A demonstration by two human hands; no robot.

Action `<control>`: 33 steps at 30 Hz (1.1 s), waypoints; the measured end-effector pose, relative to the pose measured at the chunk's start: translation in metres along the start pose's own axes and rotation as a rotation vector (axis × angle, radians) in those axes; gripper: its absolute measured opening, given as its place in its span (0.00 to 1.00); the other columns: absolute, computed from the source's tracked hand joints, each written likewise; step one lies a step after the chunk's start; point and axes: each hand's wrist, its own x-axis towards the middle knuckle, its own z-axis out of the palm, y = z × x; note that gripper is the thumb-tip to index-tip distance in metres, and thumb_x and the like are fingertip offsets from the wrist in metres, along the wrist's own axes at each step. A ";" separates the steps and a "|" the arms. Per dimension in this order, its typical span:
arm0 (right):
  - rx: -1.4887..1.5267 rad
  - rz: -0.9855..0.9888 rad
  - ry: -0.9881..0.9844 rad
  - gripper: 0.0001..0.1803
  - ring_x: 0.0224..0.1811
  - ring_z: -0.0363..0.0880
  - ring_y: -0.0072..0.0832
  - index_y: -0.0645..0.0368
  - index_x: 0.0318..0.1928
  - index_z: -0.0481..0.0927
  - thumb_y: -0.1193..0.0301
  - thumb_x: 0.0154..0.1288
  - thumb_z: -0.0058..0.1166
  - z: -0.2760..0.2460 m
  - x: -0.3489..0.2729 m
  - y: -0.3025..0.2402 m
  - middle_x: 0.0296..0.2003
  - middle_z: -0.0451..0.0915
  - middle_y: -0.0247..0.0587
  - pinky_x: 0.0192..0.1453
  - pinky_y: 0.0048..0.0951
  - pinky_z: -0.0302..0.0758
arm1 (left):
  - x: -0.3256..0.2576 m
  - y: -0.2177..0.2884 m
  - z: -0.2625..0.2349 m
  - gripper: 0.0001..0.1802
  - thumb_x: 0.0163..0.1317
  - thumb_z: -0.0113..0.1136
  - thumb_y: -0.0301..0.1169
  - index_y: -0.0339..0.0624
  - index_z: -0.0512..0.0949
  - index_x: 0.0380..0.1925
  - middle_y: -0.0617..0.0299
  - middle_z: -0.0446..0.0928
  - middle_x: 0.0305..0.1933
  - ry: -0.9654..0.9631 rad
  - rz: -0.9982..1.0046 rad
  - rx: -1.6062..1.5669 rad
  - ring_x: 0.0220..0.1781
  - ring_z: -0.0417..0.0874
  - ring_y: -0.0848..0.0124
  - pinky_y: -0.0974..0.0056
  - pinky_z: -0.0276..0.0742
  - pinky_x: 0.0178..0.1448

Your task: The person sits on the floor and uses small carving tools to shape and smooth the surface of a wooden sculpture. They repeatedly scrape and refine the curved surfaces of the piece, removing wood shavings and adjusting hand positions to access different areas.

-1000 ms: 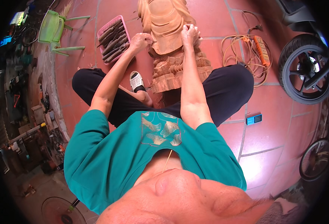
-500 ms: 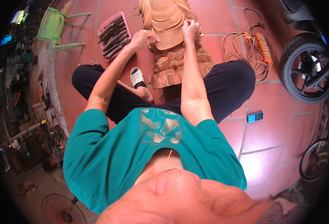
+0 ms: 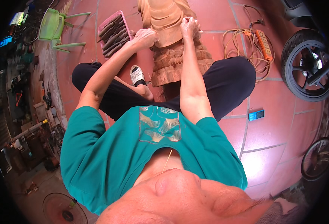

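A large carved wooden statue lies on the red tile floor between my crossed legs. My left hand rests on its left side with the fingers curled against the wood. My right hand is closed against the carved folds at its right side; whether it holds a small tool, I cannot tell. A thin stick hangs from my mouth.
A pink tray of carving chisels lies left of the statue. A white sandal, an orange power strip with coiled cord, a blue phone, motorbike wheels, a green stool and a fan surround me.
My right hand has shifted slightly on the statue's folds. The left hand stays on the statue's left side.
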 end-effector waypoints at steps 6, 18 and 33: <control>0.006 -0.018 0.045 0.10 0.53 0.74 0.40 0.45 0.38 0.83 0.59 0.65 0.51 -0.001 0.001 0.002 0.45 0.80 0.37 0.61 0.55 0.56 | -0.008 0.001 -0.013 0.04 0.48 0.56 0.24 0.40 0.79 0.26 0.51 0.79 0.31 0.026 0.088 -0.247 0.38 0.81 0.51 0.51 0.75 0.40; 0.009 0.010 -0.003 0.11 0.56 0.73 0.37 0.42 0.40 0.83 0.57 0.64 0.51 0.002 0.003 0.004 0.46 0.80 0.35 0.64 0.54 0.54 | -0.009 0.007 -0.005 0.04 0.50 0.58 0.25 0.40 0.80 0.27 0.52 0.80 0.33 0.008 -0.011 -0.229 0.39 0.82 0.51 0.52 0.76 0.40; 0.010 -0.001 0.011 0.10 0.55 0.73 0.39 0.43 0.40 0.83 0.58 0.64 0.51 -0.002 0.002 0.001 0.46 0.80 0.36 0.63 0.54 0.55 | -0.010 0.005 -0.022 0.05 0.49 0.57 0.25 0.42 0.81 0.26 0.51 0.81 0.29 0.087 -0.131 -0.278 0.36 0.82 0.51 0.52 0.76 0.39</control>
